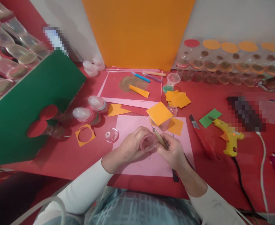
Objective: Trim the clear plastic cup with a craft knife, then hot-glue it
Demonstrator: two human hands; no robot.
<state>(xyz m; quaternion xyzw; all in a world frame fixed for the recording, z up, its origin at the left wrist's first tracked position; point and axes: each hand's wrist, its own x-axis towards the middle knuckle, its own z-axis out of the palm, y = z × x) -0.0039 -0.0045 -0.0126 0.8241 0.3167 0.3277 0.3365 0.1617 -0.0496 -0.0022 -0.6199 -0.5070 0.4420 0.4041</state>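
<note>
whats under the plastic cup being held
A pink sheet lies below the plastic cup, tiny bits showing nearby; the cup and left hand cover the spot directly underneath.

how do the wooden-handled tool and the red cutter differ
The wooden-handled tool is in the right hand; the red cutter lies on the table. The tool's tip is thin, the cutter's blade end broad. Both tips point away from the person.
</note>
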